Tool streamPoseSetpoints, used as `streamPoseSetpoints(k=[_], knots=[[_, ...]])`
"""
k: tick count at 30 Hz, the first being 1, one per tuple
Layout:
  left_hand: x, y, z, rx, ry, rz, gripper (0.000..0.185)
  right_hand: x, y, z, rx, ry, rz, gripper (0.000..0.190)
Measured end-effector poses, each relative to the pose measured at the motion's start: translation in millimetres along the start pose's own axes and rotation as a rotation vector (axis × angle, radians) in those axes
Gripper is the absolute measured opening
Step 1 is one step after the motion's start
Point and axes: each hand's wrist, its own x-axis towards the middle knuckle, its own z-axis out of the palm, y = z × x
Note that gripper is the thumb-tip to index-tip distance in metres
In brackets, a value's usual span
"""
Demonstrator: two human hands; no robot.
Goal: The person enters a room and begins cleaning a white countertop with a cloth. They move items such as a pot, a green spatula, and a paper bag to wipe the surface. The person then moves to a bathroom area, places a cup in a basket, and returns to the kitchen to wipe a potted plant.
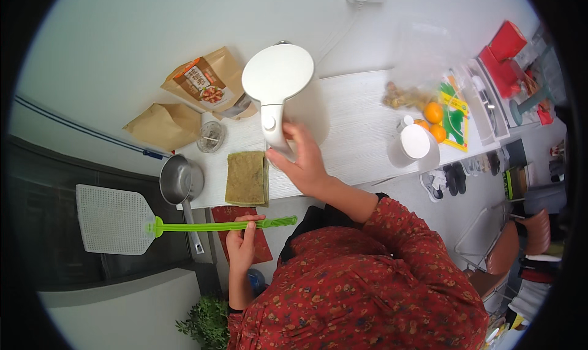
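My left hand (242, 245) grips the green handle of a fly swatter (115, 219), whose white mesh head points to the left, in front of the table's edge. At the handle of a white electric kettle (278, 72) is my right hand (303, 159), its thumb and fingers on either side of the handle; whether they close firmly on it I cannot tell. The kettle stands on the white table (353, 120). A folded olive-brown cloth (247, 177) lies to the left of my right hand, and a steel saucepan (177, 180) is near the table's left corner.
Two brown paper bags (209, 81) and a glass ashtray (211, 137) stand at the back left. Toward the right are a white lidded container (415, 142), oranges (433, 113), a clear plastic bag (420, 60) and a tray (482, 106). Chairs (500, 253) and shoes (454, 178) are on the right.
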Motion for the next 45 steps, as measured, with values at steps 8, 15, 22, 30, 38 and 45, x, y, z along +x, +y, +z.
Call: streamPoseSetpoints(k=[8, 15, 22, 30, 38, 45], knots=[[-15.0, 13.4, -7.8, 0.096, 0.031, -0.057, 0.019, -72.3, 26.8, 37.9, -0.202, -0.669, -0.310, 0.038], [-22.2, 25.0, -5.0, 0.133, 0.029, -0.042, 0.018, -76.6, 81.0, 101.6, -0.546, -0.808, -0.348, 0.052], [-16.6, 24.0, -8.5, 0.092, 0.031, -0.042, 0.016, -91.0, 84.6, 31.9, -0.391, -0.720, -0.193, 0.020], [12.9, 21.6, 6.6, 0.091, -0.031, 0.050, 0.017, -65.4, 23.0, -114.3, 0.560, -0.025, 0.893, 0.017], [48.4, 5.1, 28.2, 0.079, -0.070, 0.016, 0.016, -63.5, 13.0, -140.7, -0.669, -0.427, 0.307, 0.043], [60.5, -7.1, 24.3, 0.082, -0.040, -0.001, 0.017, -74.1, 94.3, -117.3, -1.087, -0.294, 0.132, 0.053]])
